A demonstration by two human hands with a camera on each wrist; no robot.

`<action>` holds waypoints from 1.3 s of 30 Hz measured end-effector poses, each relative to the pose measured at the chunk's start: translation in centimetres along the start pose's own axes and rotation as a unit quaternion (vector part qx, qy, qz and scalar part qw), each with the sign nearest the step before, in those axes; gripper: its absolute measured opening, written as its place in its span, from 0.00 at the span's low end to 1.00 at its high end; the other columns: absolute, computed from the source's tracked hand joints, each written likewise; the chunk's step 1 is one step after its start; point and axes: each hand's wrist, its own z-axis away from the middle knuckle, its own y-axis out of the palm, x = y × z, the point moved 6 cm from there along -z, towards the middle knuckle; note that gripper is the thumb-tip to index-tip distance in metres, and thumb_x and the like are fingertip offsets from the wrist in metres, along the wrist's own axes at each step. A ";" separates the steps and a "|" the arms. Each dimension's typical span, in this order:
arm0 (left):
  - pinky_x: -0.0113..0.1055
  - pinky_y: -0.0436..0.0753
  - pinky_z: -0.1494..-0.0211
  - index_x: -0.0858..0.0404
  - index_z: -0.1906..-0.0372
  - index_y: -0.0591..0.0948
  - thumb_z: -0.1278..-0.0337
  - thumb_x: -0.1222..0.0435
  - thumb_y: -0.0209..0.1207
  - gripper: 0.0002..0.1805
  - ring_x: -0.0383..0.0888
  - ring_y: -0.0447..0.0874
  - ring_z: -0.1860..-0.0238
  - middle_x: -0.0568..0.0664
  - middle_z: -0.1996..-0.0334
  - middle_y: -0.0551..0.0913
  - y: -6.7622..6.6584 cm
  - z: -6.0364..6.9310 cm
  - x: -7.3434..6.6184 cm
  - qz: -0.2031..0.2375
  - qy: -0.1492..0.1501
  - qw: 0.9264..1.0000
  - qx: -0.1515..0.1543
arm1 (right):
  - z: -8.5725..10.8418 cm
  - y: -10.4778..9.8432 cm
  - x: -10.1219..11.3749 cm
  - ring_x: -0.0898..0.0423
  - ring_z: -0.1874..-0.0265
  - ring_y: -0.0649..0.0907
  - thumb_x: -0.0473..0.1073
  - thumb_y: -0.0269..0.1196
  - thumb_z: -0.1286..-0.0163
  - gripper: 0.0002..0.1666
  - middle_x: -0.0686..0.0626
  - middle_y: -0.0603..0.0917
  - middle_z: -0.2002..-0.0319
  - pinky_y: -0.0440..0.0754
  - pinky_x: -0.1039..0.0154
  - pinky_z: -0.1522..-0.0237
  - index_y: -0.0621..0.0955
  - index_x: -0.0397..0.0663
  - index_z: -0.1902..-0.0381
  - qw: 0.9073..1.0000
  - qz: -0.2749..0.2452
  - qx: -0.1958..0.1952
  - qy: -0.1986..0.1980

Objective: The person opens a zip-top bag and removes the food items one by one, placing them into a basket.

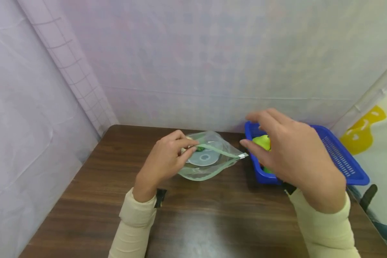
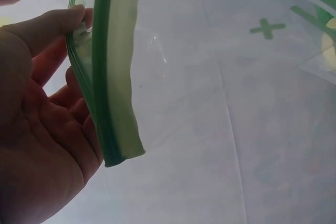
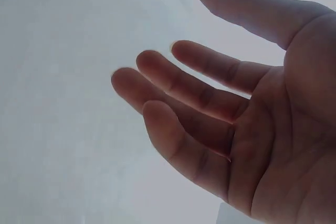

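My left hand (image 1: 166,156) pinches the green-edged rim of a clear zip bag (image 1: 227,145) between thumb and fingers. The bag lies on the table with its mouth spread apart, and a white slider (image 1: 243,156) sits at its right end. Through the film show a green printed patch and a pale round shape. The left wrist view has the bag's green zip strip (image 2: 102,77) close up beside the thumb. My right hand (image 1: 293,154) hovers over the blue basket (image 1: 258,172), holding nothing. Its fingers (image 3: 199,95) are spread and relaxed in the right wrist view.
Inside the basket, partly behind the right hand, is a yellow-green item (image 1: 262,142) with bits of orange and green near it. The brown wooden table (image 1: 193,215) meets a pale cloth wall (image 1: 193,71) at the back. A yellow figure (image 1: 358,136) marks the right side.
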 end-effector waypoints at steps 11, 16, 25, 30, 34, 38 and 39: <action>0.28 0.72 0.74 0.60 0.49 0.89 0.34 0.64 0.65 0.12 0.35 0.70 0.75 0.47 0.63 0.80 0.1 0.2 0.1 -0.003 0.021 1.000 -0.002 | 2.0 5.0 7.1 0.63 0.69 0.83 0.48 0.66 0.30 0.17 0.54 0.87 0.54 0.83 0.64 0.66 0.83 0.49 0.47 0.986 -0.129 0.036 -0.103; 0.28 0.72 0.74 0.60 0.48 0.88 0.33 0.63 0.64 0.13 0.34 0.68 0.75 0.46 0.62 0.80 0.2 0.4 0.2 -0.002 0.016 1.000 0.003 | 1.0 10.4 7.5 0.60 0.61 0.85 0.45 0.64 0.28 0.15 0.55 0.86 0.53 0.84 0.60 0.57 0.84 0.51 0.46 0.977 -0.138 0.141 -0.083; 0.30 0.75 0.69 0.58 0.48 0.89 0.32 0.62 0.63 0.12 0.37 0.74 0.71 0.46 0.62 0.81 0.3 0.4 0.5 0.008 0.002 1.000 0.005 | -0.4 17.2 7.1 0.56 0.60 0.84 0.34 0.57 0.30 0.18 0.50 0.87 0.55 0.83 0.58 0.59 0.82 0.45 0.44 0.969 -0.154 0.189 -0.030; 0.31 0.75 0.70 0.57 0.49 0.89 0.32 0.62 0.63 0.11 0.37 0.73 0.71 0.45 0.62 0.81 0.3 0.4 0.4 0.012 -0.002 1.000 0.006 | -1.0 19.5 6.6 0.54 0.59 0.84 0.32 0.56 0.32 0.18 0.48 0.87 0.55 0.83 0.57 0.57 0.82 0.42 0.47 0.970 -0.149 0.192 -0.004; 0.33 0.79 0.65 0.56 0.50 0.90 0.32 0.62 0.63 0.10 0.38 0.78 0.66 0.45 0.61 0.81 0.5 0.4 0.3 0.010 0.007 1.000 0.003 | -1.5 21.0 6.7 0.52 0.56 0.85 0.35 0.58 0.29 0.14 0.47 0.87 0.53 0.83 0.55 0.51 0.82 0.42 0.48 0.971 -0.150 0.185 -0.012; 0.35 0.83 0.57 0.55 0.51 0.90 0.32 0.61 0.63 0.10 0.40 0.82 0.61 0.44 0.61 0.81 0.9 0.3 -0.1 0.007 0.018 1.000 0.007 | -1.9 22.4 6.9 0.55 0.63 0.84 0.39 0.60 0.26 0.10 0.49 0.86 0.54 0.83 0.60 0.58 0.82 0.44 0.51 0.971 -0.144 0.188 -0.022; 0.36 0.83 0.57 0.55 0.51 0.90 0.32 0.61 0.63 0.10 0.40 0.82 0.61 0.45 0.61 0.81 1.0 0.3 -0.2 0.006 0.020 1.000 0.010 | -2.1 22.7 6.9 0.56 0.63 0.84 0.40 0.60 0.26 0.09 0.50 0.85 0.55 0.83 0.61 0.59 0.82 0.45 0.52 0.969 -0.149 0.196 -0.016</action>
